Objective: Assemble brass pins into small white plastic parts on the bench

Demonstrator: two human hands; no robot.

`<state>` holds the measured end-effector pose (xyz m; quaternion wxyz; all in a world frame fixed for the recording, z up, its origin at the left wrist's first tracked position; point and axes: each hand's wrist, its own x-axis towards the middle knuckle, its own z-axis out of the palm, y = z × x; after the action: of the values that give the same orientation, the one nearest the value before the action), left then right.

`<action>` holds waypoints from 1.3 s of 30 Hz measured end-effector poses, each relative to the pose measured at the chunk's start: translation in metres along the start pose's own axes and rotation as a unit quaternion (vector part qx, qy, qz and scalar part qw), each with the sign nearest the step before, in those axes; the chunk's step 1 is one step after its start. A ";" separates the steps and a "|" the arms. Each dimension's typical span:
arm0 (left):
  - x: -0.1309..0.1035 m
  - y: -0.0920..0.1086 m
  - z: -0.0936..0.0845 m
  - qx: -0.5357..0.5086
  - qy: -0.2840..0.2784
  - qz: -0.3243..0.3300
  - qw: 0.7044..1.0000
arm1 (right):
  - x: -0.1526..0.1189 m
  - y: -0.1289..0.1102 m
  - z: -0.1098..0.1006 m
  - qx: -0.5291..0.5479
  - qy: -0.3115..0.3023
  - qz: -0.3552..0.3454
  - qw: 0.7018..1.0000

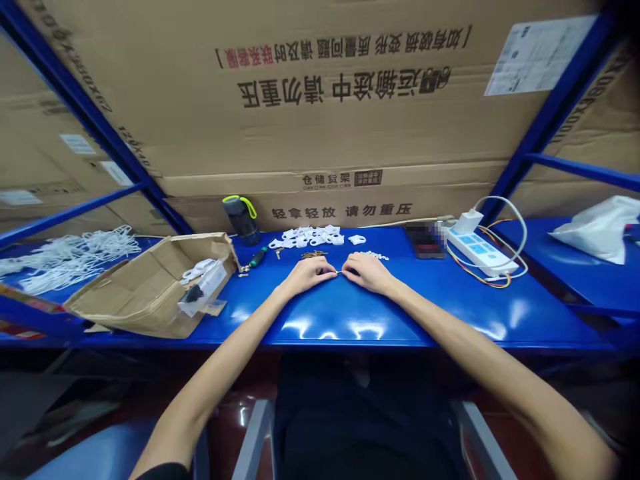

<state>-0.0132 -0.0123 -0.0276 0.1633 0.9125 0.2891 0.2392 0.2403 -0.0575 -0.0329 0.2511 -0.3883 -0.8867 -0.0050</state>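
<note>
My left hand (310, 275) and my right hand (364, 272) meet over the blue table, fingertips pinched close together. Between them shows a tiny thin piece (339, 272), too small to name. Just behind my left hand lie several brass-coloured strips (314, 254). Beyond my right hand is a scatter of small white pieces (376, 255). Farther back sits a pile of white plastic parts (313, 236), with a single white part (357, 239) apart on its right. To the left of my left hand lies a tool with a green and black handle (259, 257), probably a screwdriver.
An open cardboard box (135, 287) holding white parts stands at left, near bundled white cords (80, 257). A dark bottle (242, 220) stands behind. On the right are a dark, partly blurred object (425, 240), a white power strip (483, 250) with cables and a white bag (600, 227).
</note>
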 end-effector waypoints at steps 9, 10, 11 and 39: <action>0.029 0.001 0.018 -0.100 0.041 -0.035 0.993 | -0.008 0.014 -0.012 -0.022 0.038 0.060 0.997; 0.029 0.002 0.019 -0.101 0.047 -0.034 0.993 | -0.008 0.015 -0.012 -0.027 0.038 0.058 0.997; 0.028 0.003 0.019 -0.098 0.051 -0.033 0.993 | -0.008 0.015 -0.012 -0.031 0.036 0.055 0.997; 0.017 0.013 0.018 -0.043 0.102 0.022 0.994 | -0.011 0.020 -0.014 0.047 0.063 0.012 0.997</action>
<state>0.0137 -0.0150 -0.0310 0.1670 0.8816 0.2735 0.3465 0.2659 -0.0539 -0.0294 0.3246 -0.3852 -0.8637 0.0149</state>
